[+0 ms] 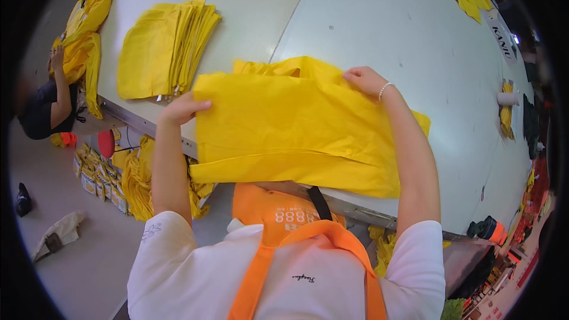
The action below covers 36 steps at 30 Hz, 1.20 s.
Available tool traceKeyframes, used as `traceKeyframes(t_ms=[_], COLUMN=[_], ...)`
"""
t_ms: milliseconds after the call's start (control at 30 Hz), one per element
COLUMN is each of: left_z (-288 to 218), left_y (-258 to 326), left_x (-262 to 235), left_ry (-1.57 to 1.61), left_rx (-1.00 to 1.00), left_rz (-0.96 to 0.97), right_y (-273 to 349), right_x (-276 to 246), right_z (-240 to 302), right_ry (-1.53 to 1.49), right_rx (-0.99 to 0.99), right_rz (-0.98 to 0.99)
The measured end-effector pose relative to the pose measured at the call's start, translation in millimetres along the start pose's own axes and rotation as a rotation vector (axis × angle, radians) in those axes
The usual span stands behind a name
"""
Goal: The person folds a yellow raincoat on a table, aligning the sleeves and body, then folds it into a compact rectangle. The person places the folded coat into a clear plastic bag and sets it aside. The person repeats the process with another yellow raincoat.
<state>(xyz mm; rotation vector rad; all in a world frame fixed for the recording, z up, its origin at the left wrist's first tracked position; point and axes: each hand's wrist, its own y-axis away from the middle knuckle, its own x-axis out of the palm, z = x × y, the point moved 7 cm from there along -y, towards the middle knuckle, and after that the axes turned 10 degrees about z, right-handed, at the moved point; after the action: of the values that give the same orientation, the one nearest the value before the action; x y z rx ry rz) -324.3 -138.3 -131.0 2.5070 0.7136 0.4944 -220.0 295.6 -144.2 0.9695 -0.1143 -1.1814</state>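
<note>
A yellow garment [296, 118], partly folded, spreads in front of me over the near edge of the table; its exact kind does not show. At its left edge my left hand [185, 108] grips the cloth, the thumb lying on top and the fingers partly hidden. My right hand [365, 80] pinches the garment's far edge on the right, a beaded bracelet at the wrist. Beyond the fold between my hands, more of the yellow cloth bunches up. Past my left hand lies a neat stack of folded yellow pieces [163, 50].
The pale table [379, 18] has a metal edge and a seam. A person [50, 106] at the left handles yellow cloth [89, 29]. Yellow bundles [139, 178] sit below the table. At the right are a thread cone [507, 99] and an orange-and-dark roll [489, 230].
</note>
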Motion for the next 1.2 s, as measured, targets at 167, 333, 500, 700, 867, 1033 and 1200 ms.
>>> traceKeyframes(t_ms=[167, 333, 500, 700, 867, 1033, 1200], left_z=[-44, -67, -53, -58, -74, -69, -45], left_y=[-45, -159, -176, -162, -155, -156, -155], left_x=[-18, 71, 89, 120, 132, 151, 127], left_ry=[-0.808, -0.797, -0.877, -1.494, -1.031, -1.389, -1.556], left_rx=[-0.165, 0.348, -0.066, 0.090, 0.389, 0.455, 0.201], left_rz=[-0.741, -0.216, 0.045, -0.009, -0.016, 0.064, -0.006], right_y=[-27, -44, -33, -23, 4, -23, -23], right_x=[14, 19, 21, 21, 40, 63, 73], right_z=[-10, -12, -15, 1, 40, 8, 4], right_ry=[0.032, 0.033, 0.163, 0.536, -0.045, 0.181, 0.401], right_rx=[-0.062, 0.143, 0.256, -0.130, -0.357, -0.050, 0.127], right_rz=[0.125, 0.148, 0.096, -0.340, -0.138, 0.297, 0.393])
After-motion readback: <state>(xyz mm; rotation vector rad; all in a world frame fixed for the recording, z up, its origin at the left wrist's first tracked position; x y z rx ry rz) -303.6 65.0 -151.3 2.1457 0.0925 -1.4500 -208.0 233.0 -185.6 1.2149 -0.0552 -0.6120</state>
